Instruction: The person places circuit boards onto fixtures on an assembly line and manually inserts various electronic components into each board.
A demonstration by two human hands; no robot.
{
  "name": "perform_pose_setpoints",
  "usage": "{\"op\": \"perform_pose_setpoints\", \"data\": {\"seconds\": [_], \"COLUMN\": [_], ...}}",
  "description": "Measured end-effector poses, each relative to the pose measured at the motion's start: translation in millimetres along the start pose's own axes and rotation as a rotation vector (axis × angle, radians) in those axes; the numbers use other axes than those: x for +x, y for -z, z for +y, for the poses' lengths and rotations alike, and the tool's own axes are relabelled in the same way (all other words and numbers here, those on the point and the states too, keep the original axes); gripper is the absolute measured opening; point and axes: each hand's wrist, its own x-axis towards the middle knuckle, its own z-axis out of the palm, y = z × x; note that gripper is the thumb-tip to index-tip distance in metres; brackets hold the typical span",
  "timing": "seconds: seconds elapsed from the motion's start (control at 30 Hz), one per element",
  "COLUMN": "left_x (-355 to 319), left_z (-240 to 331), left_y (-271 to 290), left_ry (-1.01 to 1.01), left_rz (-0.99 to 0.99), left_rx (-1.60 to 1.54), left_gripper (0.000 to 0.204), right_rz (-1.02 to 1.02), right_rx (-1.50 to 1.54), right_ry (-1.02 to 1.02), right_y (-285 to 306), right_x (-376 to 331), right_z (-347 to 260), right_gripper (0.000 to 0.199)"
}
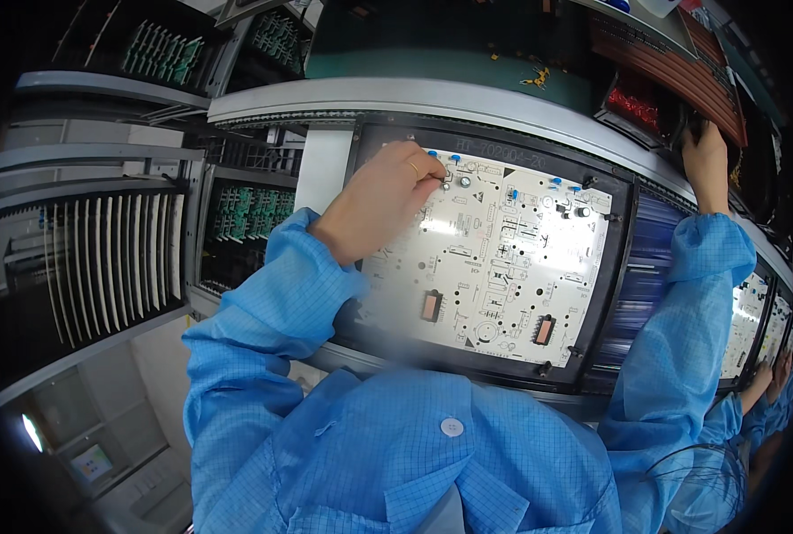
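Observation:
A white printed circuit board [472, 276] lies in a black carrier frame [617, 267] before me. My left hand [387, 191] is over its upper left part, thumb and fingertips pinched together close to the surface. What they grip is too small to make out; a small round capacitor [465, 181] stands beside the fingertips. Blue disc components [557, 182] and a black capacitor [583, 213] are seated along the board's far side. Off to the right, my right hand [706, 165] reaches down at the parts bins, its fingertips hidden in a dark one.
A bin of red parts [634, 105] stands left of my right hand, near brown stacked trays [672, 53]. A metal rail [325, 96] runs behind the carrier. Racks of boards [116, 258] stand at the left. Another person's hand [757, 387] works at far right.

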Motion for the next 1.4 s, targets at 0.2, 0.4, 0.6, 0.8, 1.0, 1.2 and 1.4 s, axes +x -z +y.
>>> {"op": "perform_pose_setpoints", "data": {"seconds": [0.2,0.4,0.6,0.8,1.0,1.2,1.4], "left_x": [0.8,3.5,-0.8,1.9,1.8,-1.4,-0.2], "left_z": [-0.3,0.1,-3.7,-7.0,-10.9,-11.2,-0.2], "left_y": [-0.6,-4.5,-6.9,-9.5,-11.3,-10.5,-11.3], "left_ry": [-0.013,-0.004,-0.072,-0.159,-0.233,-0.210,-0.279], "left_rz": [-0.002,-0.003,0.054,0.056,0.079,0.078,0.048], "left_rx": [-0.018,-0.021,0.034,0.061,0.090,0.120,0.142], "left_gripper": [0.013,0.012,0.012,0.012,0.012,0.016,0.023], "right_rz": [-0.049,-0.056,-0.021,-0.056,-0.017,0.130,0.008], "right_rx": [0.021,-0.004,0.057,-0.023,0.063,0.437,0.563], "right_ry": [-0.086,-0.130,-0.086,-0.081,-0.041,0.110,-0.122], "right_y": [3.1,8.4,-4.1,6.0,9.1,35.7,112.4], "right_x": [-2.1,-4.3,-2.5,-5.9,-17.7,-48.9,-107.7], "right_z": [-1.3,-2.7,-0.9,2.3,-4.8,-39.3,-72.5], "right_gripper": [0.026,0.025,0.028,0.029,0.026,0.021,0.023]}}
